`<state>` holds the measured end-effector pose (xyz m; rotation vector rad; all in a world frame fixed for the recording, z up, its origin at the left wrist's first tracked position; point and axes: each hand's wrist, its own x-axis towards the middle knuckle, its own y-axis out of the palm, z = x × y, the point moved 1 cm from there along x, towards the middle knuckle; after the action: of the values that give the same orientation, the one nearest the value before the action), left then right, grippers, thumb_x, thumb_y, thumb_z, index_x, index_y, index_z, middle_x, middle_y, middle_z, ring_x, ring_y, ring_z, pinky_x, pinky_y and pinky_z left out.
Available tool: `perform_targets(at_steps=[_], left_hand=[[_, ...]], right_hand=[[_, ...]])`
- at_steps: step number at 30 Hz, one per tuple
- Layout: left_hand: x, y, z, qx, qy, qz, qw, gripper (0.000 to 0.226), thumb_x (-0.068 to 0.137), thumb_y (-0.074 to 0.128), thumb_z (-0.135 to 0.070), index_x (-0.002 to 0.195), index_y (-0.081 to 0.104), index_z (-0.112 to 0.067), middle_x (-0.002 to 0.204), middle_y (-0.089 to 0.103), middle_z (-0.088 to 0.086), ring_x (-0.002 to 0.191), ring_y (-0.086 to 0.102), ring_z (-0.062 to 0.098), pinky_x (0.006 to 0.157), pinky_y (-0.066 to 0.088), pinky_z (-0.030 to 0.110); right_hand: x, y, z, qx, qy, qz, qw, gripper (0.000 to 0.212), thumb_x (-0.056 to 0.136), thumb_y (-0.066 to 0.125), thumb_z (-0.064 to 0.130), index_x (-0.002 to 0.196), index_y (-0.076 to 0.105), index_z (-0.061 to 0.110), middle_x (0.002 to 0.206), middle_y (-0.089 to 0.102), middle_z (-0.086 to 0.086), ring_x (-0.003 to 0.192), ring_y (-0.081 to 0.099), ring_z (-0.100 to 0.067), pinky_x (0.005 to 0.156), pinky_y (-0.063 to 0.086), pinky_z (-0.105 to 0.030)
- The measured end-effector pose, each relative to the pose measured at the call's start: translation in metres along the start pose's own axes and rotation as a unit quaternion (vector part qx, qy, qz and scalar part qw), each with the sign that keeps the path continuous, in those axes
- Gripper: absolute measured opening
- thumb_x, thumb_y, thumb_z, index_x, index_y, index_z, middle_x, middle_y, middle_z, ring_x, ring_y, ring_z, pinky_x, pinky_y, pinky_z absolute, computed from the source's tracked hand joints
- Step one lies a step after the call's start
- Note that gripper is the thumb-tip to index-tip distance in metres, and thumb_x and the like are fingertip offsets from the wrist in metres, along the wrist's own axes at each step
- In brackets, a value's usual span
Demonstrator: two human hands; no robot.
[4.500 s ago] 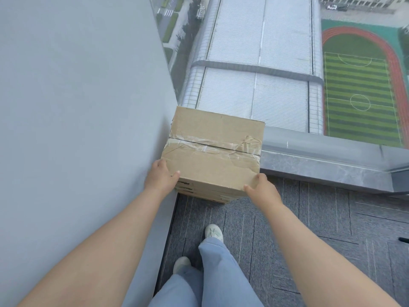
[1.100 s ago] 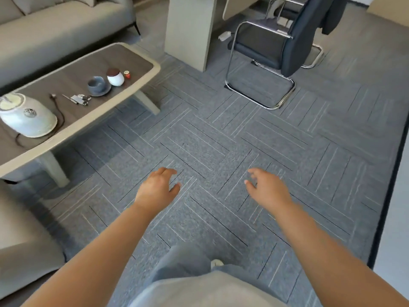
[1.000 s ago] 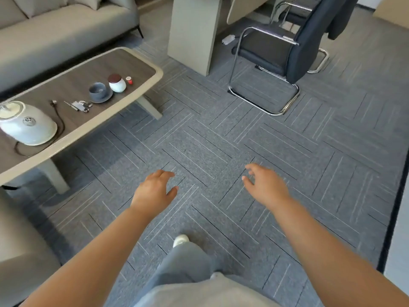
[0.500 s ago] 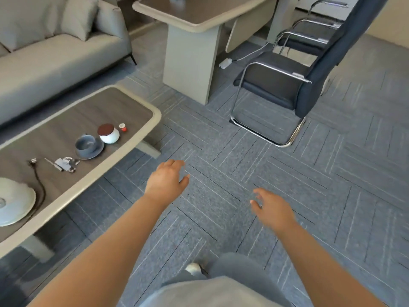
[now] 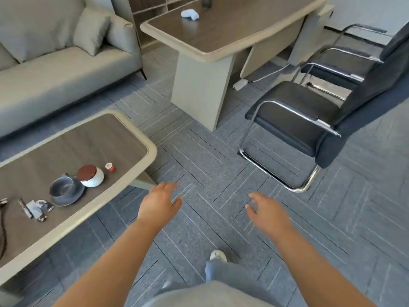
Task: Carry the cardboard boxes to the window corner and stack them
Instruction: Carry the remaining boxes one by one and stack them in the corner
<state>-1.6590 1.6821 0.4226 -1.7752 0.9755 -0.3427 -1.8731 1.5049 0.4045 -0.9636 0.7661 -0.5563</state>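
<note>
Two grips are held out over the carpet (image 5: 221,173), both empty. The left grip (image 5: 158,203) is at 11 o'clock from the body and the right grip (image 5: 269,212) at 1 o'clock. Fingers are spread and loosely relaxed on each, and nothing is pinched or touched.

No box is seen anywhere in the view, so its direction from either grip, its long axis and the nearer hand cannot be told. It is judged that a box must first be found outside the frame, with the carrying step not yet begun.

A low counter (image 5: 152,149) lies at 9 o'clock of the left grip, its corner near that hand. On it a cup (image 5: 62,188) is set on a saucer (image 5: 73,198), and nothing is made out inside it. A jar (image 5: 91,176) at the cup's 2 o'clock is closed by a brown lid, so its contents are hidden. A small capped bottle (image 5: 110,167) is placed just beside the jar.

A desk (image 5: 205,56) is at 12 o'clock and a chair (image 5: 294,120) at 2 o'clock.
</note>
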Motion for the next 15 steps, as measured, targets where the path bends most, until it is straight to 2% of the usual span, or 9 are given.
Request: perform_targets(at_steps=[7,12,15], left_hand=[[0.074,-0.016,0.010,-0.028,-0.107,-0.033,0.993,0.039,0.090,0.054,-0.032,0.128,0.052,-0.022,0.128,0.054,0.001,0.121,0.048,0.022,0.095,0.042,0.036],[0.149,-0.031,0.027,-0.036,-0.154,-0.044,0.986,0.038,0.090,0.055,-0.032,0.125,0.053,-0.017,0.124,0.056,0.002,0.114,0.051,0.023,0.091,0.045,0.036],[0.210,-0.046,0.034,-0.035,-0.159,-0.045,0.986,0.042,0.091,0.053,-0.036,0.129,0.051,-0.018,0.126,0.054,0.002,0.117,0.049,0.023,0.093,0.042,0.034]], right_hand=[[0.147,-0.068,0.063,-0.022,-0.111,-0.004,0.994,0.043,0.095,0.046,0.036,0.135,0.044,0.020,0.130,0.057,0.002,0.107,0.059,-0.018,0.081,0.047,-0.032],[0.239,-0.090,0.100,-0.027,-0.145,0.005,0.989,0.042,0.096,0.046,0.036,0.135,0.043,0.020,0.129,0.057,0.000,0.111,0.057,-0.019,0.081,0.050,-0.034],[0.296,-0.095,0.116,-0.019,-0.146,0.012,0.989,0.043,0.096,0.046,0.035,0.135,0.043,0.019,0.129,0.057,-0.002,0.114,0.056,-0.019,0.086,0.049,-0.035]])
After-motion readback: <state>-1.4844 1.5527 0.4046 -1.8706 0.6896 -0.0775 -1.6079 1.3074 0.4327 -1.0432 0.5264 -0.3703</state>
